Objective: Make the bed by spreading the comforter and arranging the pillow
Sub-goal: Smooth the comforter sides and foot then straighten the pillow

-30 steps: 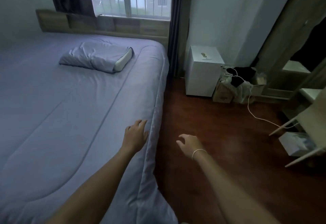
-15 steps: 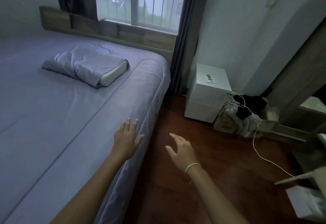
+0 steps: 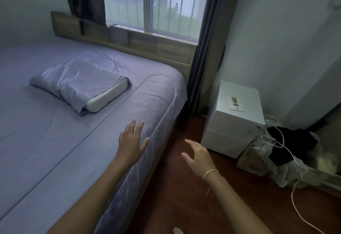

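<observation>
A lavender comforter (image 3: pixel 55 150) lies spread flat over the bed and hangs down its right side. A pillow (image 3: pixel 79 84) in a matching lavender case, its white foam end showing, lies near the wooden headboard (image 3: pixel 129 40). My left hand (image 3: pixel 132 141) is flat with straight fingers over the comforter close to the bed's right edge; whether it touches is unclear. My right hand (image 3: pixel 197 153) hovers over the floor beside the bed, fingers relaxed and spread, holding nothing. A thin bracelet circles its wrist.
A white bedside cabinet (image 3: pixel 236 119) stands right of the bed with a small item on top. Beside it lie a heap of clothes and bags (image 3: pixel 287 150) and a white cable (image 3: pixel 295 197) across the wooden floor (image 3: pixel 184 206). Dark curtains frame the window (image 3: pixel 151 3).
The view has moved toward the head of the bed. Both hands have travelled forward along the bed's right edge, and my left hand's fingers have straightened.
</observation>
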`<action>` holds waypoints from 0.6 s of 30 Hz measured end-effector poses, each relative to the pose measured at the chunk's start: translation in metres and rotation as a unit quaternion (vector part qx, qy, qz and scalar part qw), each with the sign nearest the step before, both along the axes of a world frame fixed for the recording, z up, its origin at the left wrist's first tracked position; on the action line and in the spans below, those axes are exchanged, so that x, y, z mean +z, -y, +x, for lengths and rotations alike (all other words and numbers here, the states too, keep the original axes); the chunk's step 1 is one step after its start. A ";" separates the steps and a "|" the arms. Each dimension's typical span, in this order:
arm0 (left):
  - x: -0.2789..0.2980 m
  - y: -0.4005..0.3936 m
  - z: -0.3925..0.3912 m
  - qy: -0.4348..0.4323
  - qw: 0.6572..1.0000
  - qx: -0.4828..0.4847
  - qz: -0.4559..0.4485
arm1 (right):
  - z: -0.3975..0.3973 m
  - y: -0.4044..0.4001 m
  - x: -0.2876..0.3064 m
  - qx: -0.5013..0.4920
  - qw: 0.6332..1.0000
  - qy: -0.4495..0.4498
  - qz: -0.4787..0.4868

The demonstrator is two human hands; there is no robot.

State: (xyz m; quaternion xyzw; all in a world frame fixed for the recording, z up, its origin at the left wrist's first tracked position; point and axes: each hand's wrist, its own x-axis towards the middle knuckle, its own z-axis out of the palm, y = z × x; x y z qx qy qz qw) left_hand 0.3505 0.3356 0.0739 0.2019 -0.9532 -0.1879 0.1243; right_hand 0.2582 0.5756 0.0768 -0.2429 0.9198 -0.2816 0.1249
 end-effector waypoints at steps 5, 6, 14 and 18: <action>0.019 -0.003 -0.127 -0.030 0.999 0.019 0.009 | -0.138 0.026 0.022 0.031 0.999 -0.015 -0.014; 0.020 -0.003 -0.146 -0.031 0.999 0.027 0.015 | -0.160 0.033 0.023 0.034 0.999 -0.012 -0.015; -0.022 0.052 -0.279 0.008 0.996 0.085 0.032 | -0.311 0.100 -0.008 0.105 0.993 0.043 -0.006; -0.041 0.107 -0.369 0.016 0.993 0.113 0.043 | -0.412 0.149 -0.023 0.115 0.992 0.046 -0.004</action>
